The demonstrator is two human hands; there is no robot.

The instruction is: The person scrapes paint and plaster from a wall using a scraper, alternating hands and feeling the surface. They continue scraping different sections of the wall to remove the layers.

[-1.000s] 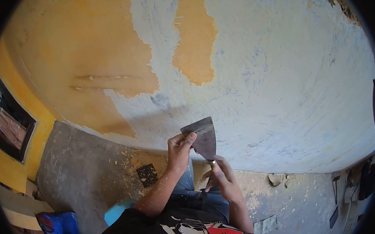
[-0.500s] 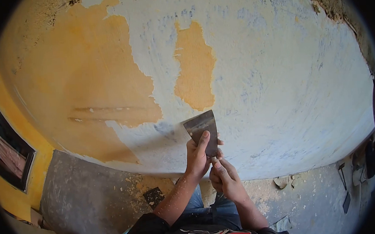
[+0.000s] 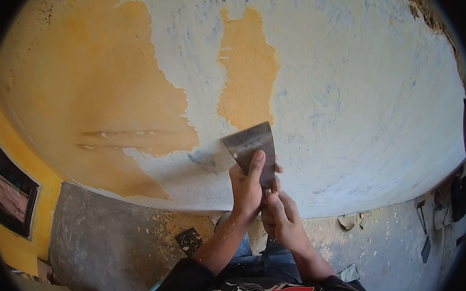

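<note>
A wide metal paint scraper (image 3: 251,143) tilts upward in front of the wall, its blade edge just below a ragged yellow paint patch (image 3: 247,72). My left hand (image 3: 248,186) is closed round the blade's lower part, thumb laid flat on its face. Below it, my right hand (image 3: 284,219) grips the scraper's handle, which the fingers mostly hide. Whether the blade edge touches the wall (image 3: 339,139) cannot be made out. Around the yellow patch the wall surface is bare and whitish, with bluish smudges.
A larger yellow painted area (image 3: 117,78) covers the wall's left side. Paint flakes and a dark scrap (image 3: 189,241) lie on the grey floor (image 3: 99,233). At left is a dark-framed window (image 3: 6,186); long thin tools (image 3: 425,240) lie at the right.
The scraper and both hands have shifted slightly up, bringing the blade to the lower edge of the yellow patch. The camera view has also moved a little. Both hands keep their hold.
</note>
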